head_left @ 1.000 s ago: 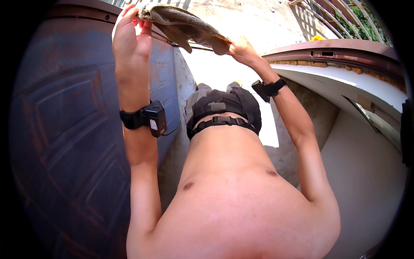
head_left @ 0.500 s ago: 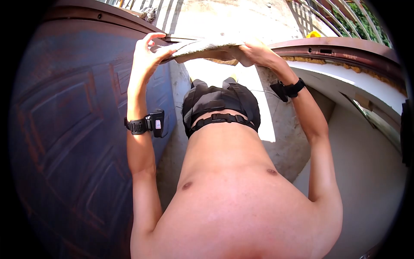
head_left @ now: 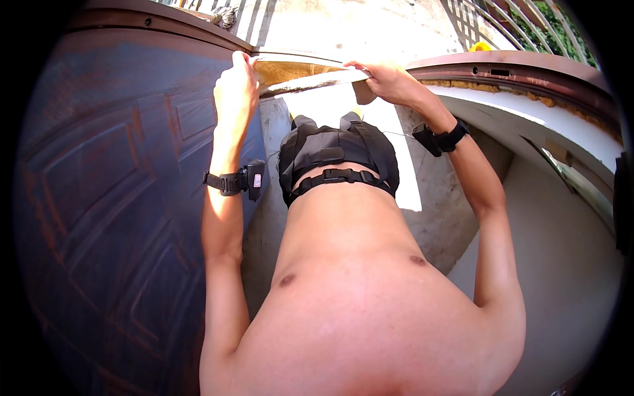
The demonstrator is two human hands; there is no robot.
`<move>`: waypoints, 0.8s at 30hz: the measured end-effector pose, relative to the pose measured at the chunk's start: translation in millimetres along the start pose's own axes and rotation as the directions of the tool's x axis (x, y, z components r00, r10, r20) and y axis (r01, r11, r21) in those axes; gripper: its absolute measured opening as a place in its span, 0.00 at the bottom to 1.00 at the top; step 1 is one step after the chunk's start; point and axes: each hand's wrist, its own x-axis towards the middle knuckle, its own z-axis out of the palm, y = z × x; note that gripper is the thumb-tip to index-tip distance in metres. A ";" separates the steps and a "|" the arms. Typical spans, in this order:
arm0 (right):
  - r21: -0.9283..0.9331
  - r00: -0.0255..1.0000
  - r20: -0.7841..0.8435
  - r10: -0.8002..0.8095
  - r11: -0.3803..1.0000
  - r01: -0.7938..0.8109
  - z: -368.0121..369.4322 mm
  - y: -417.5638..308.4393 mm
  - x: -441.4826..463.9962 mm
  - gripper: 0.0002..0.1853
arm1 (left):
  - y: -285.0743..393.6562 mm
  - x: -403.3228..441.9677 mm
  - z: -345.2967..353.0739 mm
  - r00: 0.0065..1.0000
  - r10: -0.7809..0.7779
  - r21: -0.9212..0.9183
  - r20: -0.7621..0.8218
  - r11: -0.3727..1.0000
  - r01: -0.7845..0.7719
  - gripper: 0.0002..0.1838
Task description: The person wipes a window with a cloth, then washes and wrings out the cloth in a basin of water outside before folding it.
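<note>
A brown and pale cloth (head_left: 310,80) is stretched between my two hands, above my feet at the top middle. My left hand (head_left: 236,86) is closed on its left end, beside the dark door. At the right end, my right hand (head_left: 383,80) pinches the cloth between fingers and thumb. The cloth's upper part looks golden brown, and a pale folded band runs along its lower side. Each wrist wears a black strap with a small black device.
A dark panelled door (head_left: 99,165) stands at the left. A brown metal frame (head_left: 515,72) curves along the right above a white wall. Beyond are sunlit floor (head_left: 370,26), white railings, a yellow object (head_left: 480,47) and a bundled rope-like item (head_left: 225,17).
The cloth has come down from the upper left to a more level position and turned its face. My left hand has moved down and right; my right hand has shifted slightly right.
</note>
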 end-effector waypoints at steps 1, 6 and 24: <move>-0.023 0.992 0.071 0.104 0.994 -0.102 -0.9 1.1 1.5 0.21 | 5.6 -1.8 -5.7 0.997 0.017 0.082 -0.070 0.997 -0.012 0.11; -0.235 0.893 -0.278 -0.353 0.927 0.293 32.0 58.9 12.8 0.18 | 12.5 -5.4 -8.7 0.986 -0.048 -0.034 -0.159 0.999 0.043 0.11; 0.045 0.923 -0.380 -0.065 0.995 0.088 17.4 78.6 -8.1 0.14 | -34.4 -27.8 -19.7 0.955 0.064 -0.047 0.288 0.997 -0.053 0.10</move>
